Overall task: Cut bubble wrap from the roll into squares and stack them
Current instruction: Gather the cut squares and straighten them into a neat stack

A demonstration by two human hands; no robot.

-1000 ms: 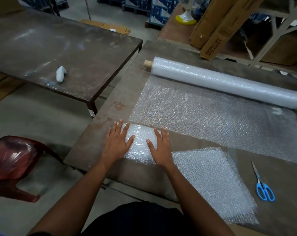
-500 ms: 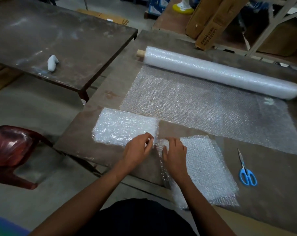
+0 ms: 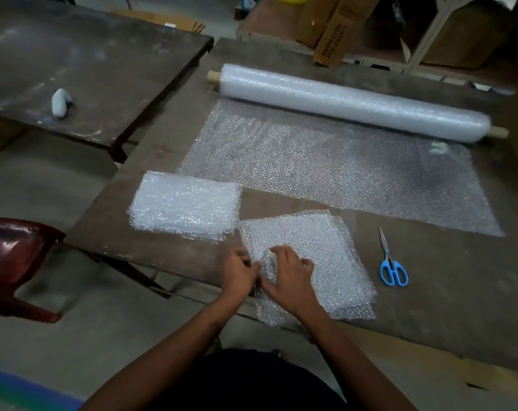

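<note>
Two hands work at the near edge of a dark table (image 3: 174, 134). The left hand (image 3: 239, 275) and the right hand (image 3: 287, 277) sit close together, almost touching, both with curled fingers pinching the near left corner of a pile of cut bubble wrap pieces (image 3: 320, 256); how many sheets lie in that pile cannot be counted, though at least two offset edges show at its far and right sides. Just to the left of the pile, touching its far left corner, lies one thicker, whiter stack of squares (image 3: 186, 204). One roll of bubble wrap (image 3: 352, 102) lies across the far part of the table on a wooden core that sticks out at both ends, and one sheet (image 3: 335, 164) runs unrolled from it toward the person, flat on the table. One pair of blue-handled scissors (image 3: 389, 262) lies closed to the right of the pile, apart from it. A second table (image 3: 103, 54) stands to the left with one small white object (image 3: 60, 102) on it. One red chair (image 3: 11, 259) stands on the floor at the left.
</note>
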